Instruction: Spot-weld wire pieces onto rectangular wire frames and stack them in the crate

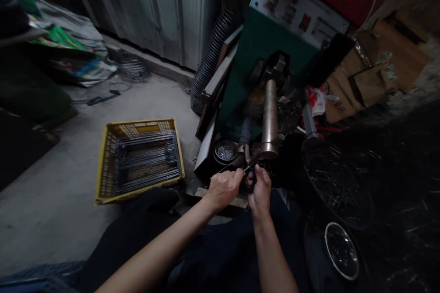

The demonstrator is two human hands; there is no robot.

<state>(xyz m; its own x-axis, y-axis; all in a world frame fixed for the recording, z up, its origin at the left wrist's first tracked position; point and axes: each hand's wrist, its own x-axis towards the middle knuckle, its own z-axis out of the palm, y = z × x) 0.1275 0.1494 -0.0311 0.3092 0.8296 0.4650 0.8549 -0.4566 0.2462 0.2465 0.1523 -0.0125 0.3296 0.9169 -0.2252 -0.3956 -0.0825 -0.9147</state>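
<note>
My left hand (225,187) is closed in a pinch around a thin metal rod (246,169), just below the copper-coloured electrode arm of a green machine (237,82). Close beside it, my right hand (260,191) is curled with its thumb up near the rod's end; what its fingers hold is hidden in shadow. The machine's thick metal cylinder (270,119) reaches down toward both hands, and a bent electrode tip (247,154) sits just above the rod. A round bowl (226,151) of small metal pieces stands ahead of my left hand.
On the floor at left, a yellow plastic crate (139,124) holds wire frames. A dark basin (338,178) with loose metal pieces is at right, above a shiny-rimmed bowl (342,251). A coiled ribbed hose (211,57) leans by the machine. Cardboard boxes (373,80) lie behind.
</note>
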